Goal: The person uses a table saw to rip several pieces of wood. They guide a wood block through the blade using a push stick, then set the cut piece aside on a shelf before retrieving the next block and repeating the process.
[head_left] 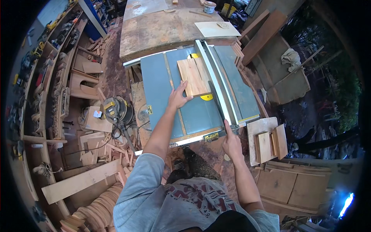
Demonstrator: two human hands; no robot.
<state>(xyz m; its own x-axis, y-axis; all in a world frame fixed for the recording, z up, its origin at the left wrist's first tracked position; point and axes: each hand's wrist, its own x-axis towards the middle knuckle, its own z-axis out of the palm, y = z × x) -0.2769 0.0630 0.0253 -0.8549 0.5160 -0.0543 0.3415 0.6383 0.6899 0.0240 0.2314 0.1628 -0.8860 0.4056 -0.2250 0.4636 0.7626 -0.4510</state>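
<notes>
A light wooden board (191,75) lies flat on the grey-blue top of a table saw (156,83), close to the long pale rip fence (220,83). A dark line, like a cut, runs along part of the board. My left hand (178,98) holds the board's near left corner, fingers along its left side and thumb at its near edge. Closed round the near end of a thin black push stick (217,101) is my right hand (232,144). The stick's far end reaches the board's near right corner. The saw blade cannot be made out. A yellow insert (206,97) shows at the board's near edge.
Behind the saw stands a large wooden worktable (154,33) with a pale sheet (217,29) and a white tub (209,7). To the left are a workshop vacuum (117,109), wood offcuts and tool shelves (58,77). Small wood blocks (264,147) rest at the right.
</notes>
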